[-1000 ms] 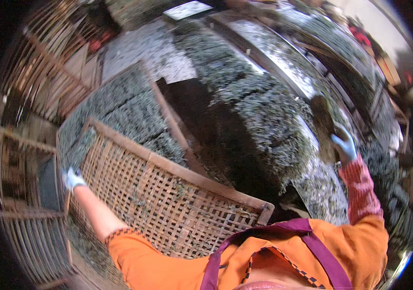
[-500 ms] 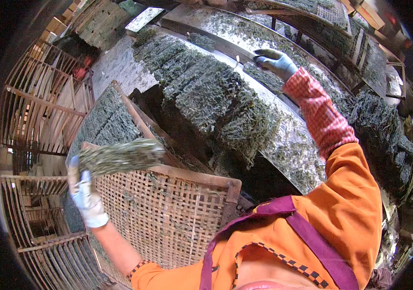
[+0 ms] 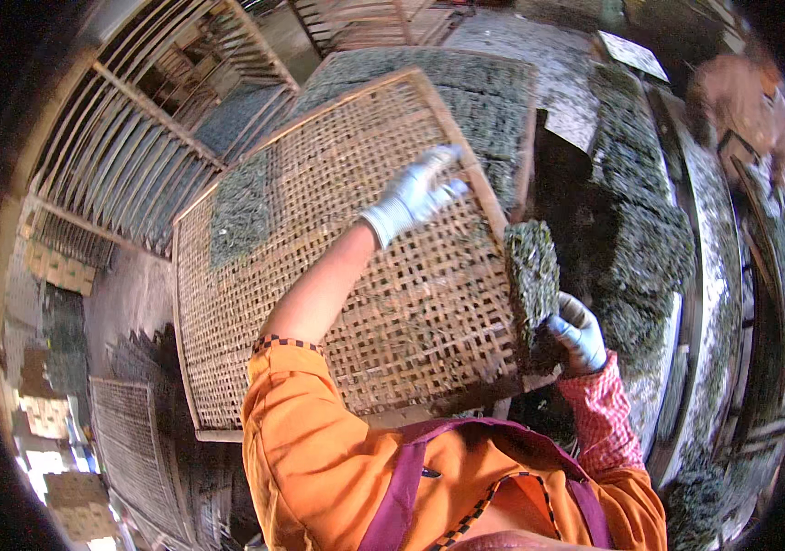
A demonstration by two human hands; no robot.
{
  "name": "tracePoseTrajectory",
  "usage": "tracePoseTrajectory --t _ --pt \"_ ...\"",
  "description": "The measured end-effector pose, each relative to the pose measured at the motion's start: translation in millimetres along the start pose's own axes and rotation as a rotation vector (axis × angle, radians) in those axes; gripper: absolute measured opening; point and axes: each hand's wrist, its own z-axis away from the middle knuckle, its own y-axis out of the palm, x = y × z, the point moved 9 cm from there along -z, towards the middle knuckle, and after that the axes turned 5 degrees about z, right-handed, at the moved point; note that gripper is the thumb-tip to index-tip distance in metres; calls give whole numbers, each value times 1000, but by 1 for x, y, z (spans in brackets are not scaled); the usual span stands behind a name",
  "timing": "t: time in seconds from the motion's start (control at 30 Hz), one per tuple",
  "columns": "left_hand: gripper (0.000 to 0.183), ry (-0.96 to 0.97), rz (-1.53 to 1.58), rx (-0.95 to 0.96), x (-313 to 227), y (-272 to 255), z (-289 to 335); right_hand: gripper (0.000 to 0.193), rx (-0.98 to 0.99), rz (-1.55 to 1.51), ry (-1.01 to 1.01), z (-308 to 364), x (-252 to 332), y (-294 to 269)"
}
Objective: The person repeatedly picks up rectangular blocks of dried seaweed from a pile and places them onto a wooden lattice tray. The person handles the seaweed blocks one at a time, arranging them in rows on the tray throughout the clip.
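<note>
A large woven bamboo tray (image 3: 356,312) with a wooden frame lies in front of me, tilted. One flat rectangular slab of dark green leafy strands (image 3: 239,211) rests near its left edge. My left hand (image 3: 415,197), in a white and pale blue glove, is over the tray's right part with fingers apart and nothing in it. Beyond the tray's right edge, my right hand (image 3: 581,338), gloved and with a red checked sleeve, grips the lower end of another leafy slab (image 3: 534,271) held upright. Part of that slab's lower end is hidden by the fingers.
Behind lies a second tray (image 3: 534,110) covered with green slabs. On the right, a long table (image 3: 712,303) bears rows of leafy slabs (image 3: 636,211). Slatted wooden racks (image 3: 154,115) stand at the left. Another person (image 3: 741,101) works at the far right.
My view has turned left over the tray. The left hand no longer holds a leafy bundle and is now over the weave. My right hand, empty before, now grips a slab.
</note>
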Motion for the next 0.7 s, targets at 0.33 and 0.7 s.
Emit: tracePoseTrajectory --t 0.33,0.7 --pt "59 -689 -1692 -916 4 -392 73 50 -101 433 139 -23 -69 -8" --pt "43 -897 -2140 -716 -7 -448 82 49 -151 321 240 -26 -71 3"
